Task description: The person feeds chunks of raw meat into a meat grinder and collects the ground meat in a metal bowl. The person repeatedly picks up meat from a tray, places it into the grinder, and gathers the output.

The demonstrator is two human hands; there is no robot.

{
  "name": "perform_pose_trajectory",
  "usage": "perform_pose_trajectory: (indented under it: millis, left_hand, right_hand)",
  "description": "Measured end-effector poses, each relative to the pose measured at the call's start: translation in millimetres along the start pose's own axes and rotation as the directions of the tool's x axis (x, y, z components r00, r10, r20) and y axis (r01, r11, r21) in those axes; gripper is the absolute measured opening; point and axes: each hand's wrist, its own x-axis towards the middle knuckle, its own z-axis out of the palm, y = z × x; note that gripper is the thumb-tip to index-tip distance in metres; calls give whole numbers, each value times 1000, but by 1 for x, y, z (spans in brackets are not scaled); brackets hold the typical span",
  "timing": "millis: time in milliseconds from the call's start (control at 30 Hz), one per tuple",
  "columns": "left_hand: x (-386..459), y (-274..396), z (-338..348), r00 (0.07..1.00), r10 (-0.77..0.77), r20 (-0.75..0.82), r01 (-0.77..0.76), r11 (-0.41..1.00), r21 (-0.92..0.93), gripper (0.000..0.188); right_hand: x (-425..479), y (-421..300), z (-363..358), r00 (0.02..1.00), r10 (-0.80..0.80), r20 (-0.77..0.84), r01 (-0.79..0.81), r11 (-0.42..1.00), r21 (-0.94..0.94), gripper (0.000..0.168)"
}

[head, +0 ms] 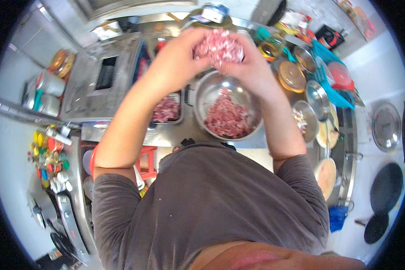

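Note:
A large clump of raw minced meat (219,45) is cupped between my two hands, above the far rim of a round stainless steel bowl. My left hand (189,50) presses it from the left side, and my right hand (248,60) from the right. More pink minced meat (227,118) lies heaped in the steel bowl (204,91), mostly toward its near side. To the left, a rectangular metal tray (179,118) holds chopped meat (166,108), partly hidden behind my left forearm.
A grey metal appliance (84,91) fills the left of the steel counter (155,135). On the right stand a bowl with chopped bits (309,118), another steel bowl (317,98), a lidded orange-brown container (291,76) and a blue basket (337,91). A red stool (148,162) is below the counter.

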Motion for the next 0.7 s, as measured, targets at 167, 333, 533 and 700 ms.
perform_pose_trajectory:
  millis: [167,333,533,700]
  left_hand:
    - [-17,-14,-137,994,-108,-29,105,989,-101,42]
    - [-61,-64,-205,967,-215,-138,194,969,-152,48]
    - [-94,-124,-221,913,-383,-139,353,914,-202,43]
    - [-101,-150,-223,900,-404,-163,397,915,-73,43]
  right_hand:
    - [84,-67,84,935,-337,108,328,940,89,57]
    - [136,-86,177,895,-379,234,391,920,-8,51]
    - [152,-77,231,874,-226,430,396,844,-362,49]
    - [160,-77,249,862,-78,501,347,811,-471,39]
